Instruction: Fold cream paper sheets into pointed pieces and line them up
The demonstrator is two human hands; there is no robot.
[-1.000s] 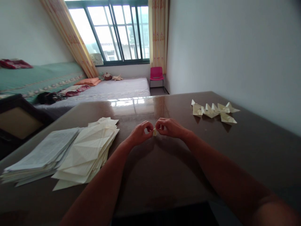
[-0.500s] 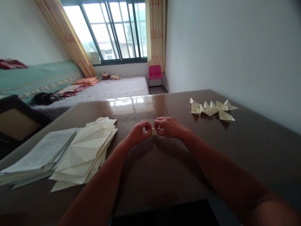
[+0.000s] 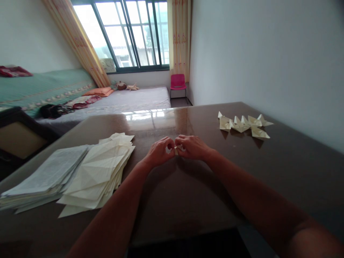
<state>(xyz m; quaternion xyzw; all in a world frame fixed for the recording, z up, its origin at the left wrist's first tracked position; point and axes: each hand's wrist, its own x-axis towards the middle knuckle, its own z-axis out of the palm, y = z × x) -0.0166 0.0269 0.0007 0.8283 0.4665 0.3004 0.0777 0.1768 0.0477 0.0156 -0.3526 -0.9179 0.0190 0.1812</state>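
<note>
While the left hand (image 3: 162, 149) and right hand (image 3: 194, 147), nearly touching, pinch a small piece of paper (image 3: 176, 151) between them over the table (image 3: 182, 197), an uneven tug from either could tear or crumple it.

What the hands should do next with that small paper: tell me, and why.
Probably squeeze the small paper gently to crease it: the left grip and right grip pinch it from either side, and the folded pieces on the table have pointed tips. Its own folds are too small to make out.
</note>
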